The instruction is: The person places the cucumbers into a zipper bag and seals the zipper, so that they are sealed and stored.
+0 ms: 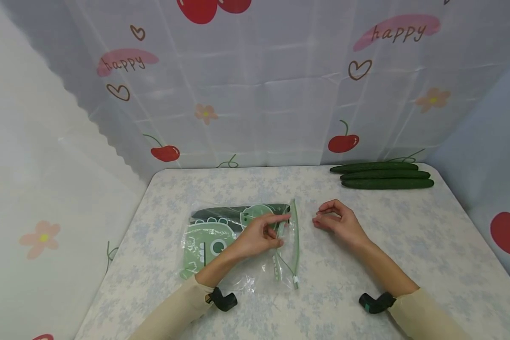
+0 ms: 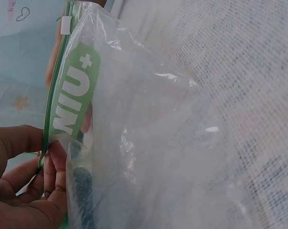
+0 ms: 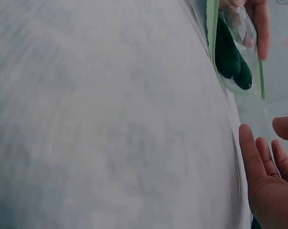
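A clear slider bag with a green cartoon print lies on the table, its green-edged mouth toward the right. Dark green cucumbers are inside it, along the far side, their ends near the parted mouth. My left hand lies over the bag and pinches the mouth's edge between thumb and fingers. The white slider sits at the near end of the zip strip. To the right of the mouth, apart from it, my right hand hovers with loosely bent fingers and nothing in them.
Three more cucumbers lie side by side at the table's back right corner. The table has a pale floral cover. A printed curtain hangs right behind its far edge, with more sheeting at both sides.
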Demonstrator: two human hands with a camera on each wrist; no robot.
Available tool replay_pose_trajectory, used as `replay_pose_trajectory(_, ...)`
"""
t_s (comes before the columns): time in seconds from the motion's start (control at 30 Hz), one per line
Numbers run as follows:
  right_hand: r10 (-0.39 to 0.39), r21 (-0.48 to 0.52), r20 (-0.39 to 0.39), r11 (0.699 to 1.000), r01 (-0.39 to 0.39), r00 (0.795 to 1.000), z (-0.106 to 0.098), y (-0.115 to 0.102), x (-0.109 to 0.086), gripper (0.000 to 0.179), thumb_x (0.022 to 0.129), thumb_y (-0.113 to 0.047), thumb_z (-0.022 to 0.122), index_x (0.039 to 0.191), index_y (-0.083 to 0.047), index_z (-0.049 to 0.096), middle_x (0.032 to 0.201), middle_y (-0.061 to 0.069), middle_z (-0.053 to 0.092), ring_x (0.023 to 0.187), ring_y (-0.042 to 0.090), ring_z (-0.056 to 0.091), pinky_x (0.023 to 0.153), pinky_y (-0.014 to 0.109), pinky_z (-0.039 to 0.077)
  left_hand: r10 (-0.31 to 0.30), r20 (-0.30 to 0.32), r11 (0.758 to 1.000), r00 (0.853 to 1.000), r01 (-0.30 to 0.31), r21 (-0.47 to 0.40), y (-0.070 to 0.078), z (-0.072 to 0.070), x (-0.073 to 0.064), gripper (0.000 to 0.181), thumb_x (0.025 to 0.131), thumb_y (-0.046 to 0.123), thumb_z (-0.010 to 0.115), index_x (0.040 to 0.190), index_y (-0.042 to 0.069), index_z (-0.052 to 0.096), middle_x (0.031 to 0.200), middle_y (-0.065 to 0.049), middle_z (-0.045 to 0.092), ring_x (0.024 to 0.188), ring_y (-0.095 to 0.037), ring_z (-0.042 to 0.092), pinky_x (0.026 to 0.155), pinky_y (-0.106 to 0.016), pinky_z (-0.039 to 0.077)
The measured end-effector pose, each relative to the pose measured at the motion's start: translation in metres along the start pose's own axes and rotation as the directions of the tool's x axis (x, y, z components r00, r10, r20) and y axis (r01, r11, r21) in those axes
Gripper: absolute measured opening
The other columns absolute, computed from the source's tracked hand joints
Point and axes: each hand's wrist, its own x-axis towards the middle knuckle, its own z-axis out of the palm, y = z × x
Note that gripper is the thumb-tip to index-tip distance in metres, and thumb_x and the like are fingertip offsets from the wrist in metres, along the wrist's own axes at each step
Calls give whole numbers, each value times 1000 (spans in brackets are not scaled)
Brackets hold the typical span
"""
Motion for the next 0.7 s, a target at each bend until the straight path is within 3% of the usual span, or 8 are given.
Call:
replay_pose_trajectory(0.27, -38, 13, -39, 999, 38, 999, -53, -5, -4, 40, 105, -6, 68, 136, 8, 47, 117, 7, 62, 102, 11, 80, 93, 30, 64, -5, 7, 999, 1000, 5, -35, 0, -3, -3, 71, 93, -3, 79, 158, 14, 56, 142, -18, 61, 87, -8, 61, 75, -16, 56)
replay_pose_trajectory(0.4, -63, 11, -76, 998, 64, 995, -82, -6, -5, 40, 104, -4, 69, 136, 8, 48, 116, 5, 63, 99, 10, 80, 90, 27, 65, -8, 6, 998, 1000, 8, -63, -2, -6, -5, 69, 95, 3, 80, 158, 19, 57, 147, -12, 58, 89, -9, 62, 77, -19, 57)
replay_pose_trajectory(0.53, -68, -39, -136, 997, 63, 988, -109, -4, -5, 37, 104, -5, 69, 135, 5, 50, 115, 3, 62, 95, 7, 79, 88, 23, 64, -10, 4, 993, 1000, 11, -115, 0, -9, -8, 68, 96, 5, 80, 158, 23, 58, 149, -11, 57, 89, -10, 64, 77, -21, 57)
replay_pose_trajectory(0.7, -73, -125, -205, 991, 48, 976, -140, -5, -7, 31, 106, -6, 66, 133, 1, 53, 113, -2, 61, 92, 2, 78, 86, 18, 63, -24, 0, 977, 1000, 24, -213, 3, -14, -9, 70, 94, 2, 80, 158, 19, 57, 146, -13, 59, 88, -8, 64, 76, -20, 55)
